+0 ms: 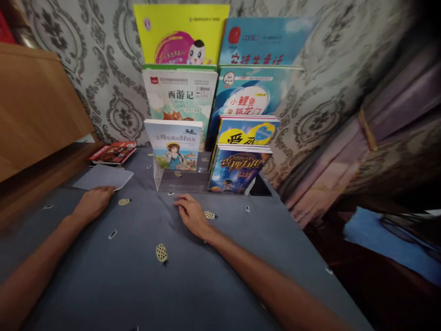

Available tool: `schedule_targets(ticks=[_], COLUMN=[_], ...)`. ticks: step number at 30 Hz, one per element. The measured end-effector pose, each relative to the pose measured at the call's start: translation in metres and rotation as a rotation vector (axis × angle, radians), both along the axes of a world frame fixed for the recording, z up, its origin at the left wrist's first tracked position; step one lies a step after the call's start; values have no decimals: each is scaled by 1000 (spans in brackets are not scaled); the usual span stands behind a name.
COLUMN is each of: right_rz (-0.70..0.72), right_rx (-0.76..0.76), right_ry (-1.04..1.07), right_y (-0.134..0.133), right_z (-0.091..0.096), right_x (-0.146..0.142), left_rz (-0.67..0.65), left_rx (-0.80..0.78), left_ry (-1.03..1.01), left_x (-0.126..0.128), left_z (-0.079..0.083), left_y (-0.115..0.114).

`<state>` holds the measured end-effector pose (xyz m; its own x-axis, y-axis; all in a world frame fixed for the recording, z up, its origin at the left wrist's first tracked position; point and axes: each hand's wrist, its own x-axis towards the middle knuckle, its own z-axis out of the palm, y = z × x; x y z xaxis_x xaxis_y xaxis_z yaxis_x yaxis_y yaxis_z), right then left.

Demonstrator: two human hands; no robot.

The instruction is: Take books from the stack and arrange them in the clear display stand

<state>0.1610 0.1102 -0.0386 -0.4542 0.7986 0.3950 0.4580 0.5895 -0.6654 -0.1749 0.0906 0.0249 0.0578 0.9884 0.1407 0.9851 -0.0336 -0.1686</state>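
Note:
My left hand [94, 202] is closed at the near edge of a thin pale grey-blue book [105, 178] with rounded corners, low over the table; its thumb is hidden. Over the cloth in front of the book stand is my right hand [193, 215], its fingers apart and nothing in them. The clear book stand [182, 181] holds books in two columns. At its left front leans a white-blue book [177, 147] with a girl on the cover, before a pale green book [181, 92]. A dark blue book [237, 170] is at the right front.
Behind stand a yellow book [182, 27] and a blue book [265, 39]. A red book [115, 152] lies at the back left by a wooden panel [41, 110]. The grey-blue tablecloth [193, 285] ends at the right, near a tied curtain [337, 151] and blue fabric [386, 239].

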Motion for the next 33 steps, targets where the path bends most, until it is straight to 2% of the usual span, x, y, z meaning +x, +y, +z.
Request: schedule_targets(ticks=[3,9,11,14,16,19,22,26,31,33], right_rz=[6,21,29,40,41,60,128,211,217,217], right_rx=[8,35,34,41,53,76,112,156,184,185], right_ry=[3,-2,7,60,101,101,7,-212,-368,-374], right_y=[2,3,3,2,0,-6,-14,-22,-26,-27], right_z=[-3,-4,-2,1,3,8,11,13,15,16], right_x=[0,0,0,1,1,2,2,-1,-3,-2], left_rz=[-70,-211,-271,-434,-569,-641,-614,-482,-98,-3], left_rx=[-170,-214,-233,-204,-90,89,84,77,97,92], left_ry=[135,137,161,204,196,113,-31,-127,-89,-75], left_x=[21,82,109,148,168,183,177,144,87,73], left_z=[10,15,10,-7,-20,-33,-33,-31,-36,-36], left_y=[-21,-67,-87,-116,-131,-142,-137,-115,-94,-92])
